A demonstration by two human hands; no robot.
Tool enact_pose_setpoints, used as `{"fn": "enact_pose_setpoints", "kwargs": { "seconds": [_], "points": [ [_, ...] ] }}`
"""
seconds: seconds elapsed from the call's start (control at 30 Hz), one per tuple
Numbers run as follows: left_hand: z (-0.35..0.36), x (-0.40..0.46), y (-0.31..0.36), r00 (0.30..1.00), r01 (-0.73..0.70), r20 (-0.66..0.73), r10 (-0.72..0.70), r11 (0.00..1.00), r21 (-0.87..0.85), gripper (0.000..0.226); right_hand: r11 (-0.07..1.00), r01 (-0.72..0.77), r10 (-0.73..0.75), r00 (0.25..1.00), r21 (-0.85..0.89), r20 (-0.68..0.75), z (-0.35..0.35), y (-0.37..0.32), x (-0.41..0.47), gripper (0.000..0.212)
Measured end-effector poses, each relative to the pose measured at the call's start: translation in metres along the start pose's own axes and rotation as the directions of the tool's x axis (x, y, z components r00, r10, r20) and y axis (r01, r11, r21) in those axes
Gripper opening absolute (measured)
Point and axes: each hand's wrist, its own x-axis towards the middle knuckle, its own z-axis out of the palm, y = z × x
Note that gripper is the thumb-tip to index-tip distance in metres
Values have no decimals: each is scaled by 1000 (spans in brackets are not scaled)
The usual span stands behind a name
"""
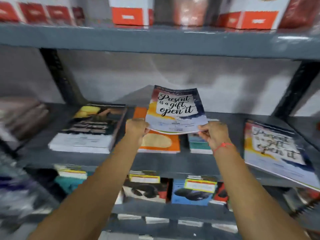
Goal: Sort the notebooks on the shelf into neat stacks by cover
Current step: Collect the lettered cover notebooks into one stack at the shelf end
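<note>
On the grey metal shelf (225, 118), taking the lifted "Present is a gift, open it" notebook (174, 108) as the landmark: far to its left, at the frame edge, lies a blurred brownish pile (22, 115) whose covers cannot be read. Nearer, still left of the landmark, sits a tall stack of dark-cover notebooks (90, 129) with a yellow patch at the top of the cover and white page edges facing the camera.

The left hand (136, 129) pinches the landmark notebook's lower left corner, fingers closed on the cover. The notebook is held above the shelf, tilted up toward the camera with its lower edge sagging between the two hands. Directly beneath it lies an orange-cover notebook stack (159, 142), partly hidden by it. The right hand (214, 134), with a red thread bracelet (223, 146) on the wrist, grips the lower right corner in the same closed pinch. Just under that hand a teal-cover notebook stack (199, 144) shows only its front edge.

Well to the right of the landmark lies a second "Present is a gift" stack (277, 149), angled, its near corner overhanging the shelf edge.

Above the landmark, red-and-white boxes (131, 14) line the upper shelf; below it, boxed electronics (192, 193) with yellow labels stand on the lower shelf.
</note>
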Motion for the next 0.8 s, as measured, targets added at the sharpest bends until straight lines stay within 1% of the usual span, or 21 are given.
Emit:
{"fn": "enact_pose_setpoints", "kwargs": {
  "seconds": [0.03,0.17,0.23,0.3,0.37,0.47,0.53,0.63,0.7,0.8],
  "points": [
    [-25,-1,5,1000,-17,-20,17,1000,17,33,1000,0,0,999,1,35,30,9,-7,28],
    [-112,15,16,994,-52,-97,44,996,-76,37,1000,2,-1,994,-11,107,114,37,-34,29],
    [-144,20,21,992,-56,-114,53,998,-23,38,998,17,-10,992,-56,122,147,50,-46,31],
    [-179,27,24,988,-19,-154,27,998,58,40,997,4,7,988,-72,155,175,64,-56,31],
    [-211,37,24,982,13,-187,2,997,76,39,994,-10,30,981,-105,192,199,78,-61,30],
    [-247,46,17,978,30,-211,-2,991,129,37,993,-44,64,982,-111,177,228,98,-68,19],
    [-265,49,14,981,50,-191,-15,983,178,37,990,-88,105,981,-108,166,241,111,-70,28],
    [-286,53,11,974,91,-220,-49,978,186,39,975,-89,125,977,-202,173,254,130,-73,18],
    [-296,55,9,969,110,-240,-61,974,197,35,958,-60,113,978,-279,175,259,142,-75,19],
    [-308,61,0,962,111,-266,-53,972,208,29,942,-48,117,974,-334,192,261,153,-79,24]
  ]
}}
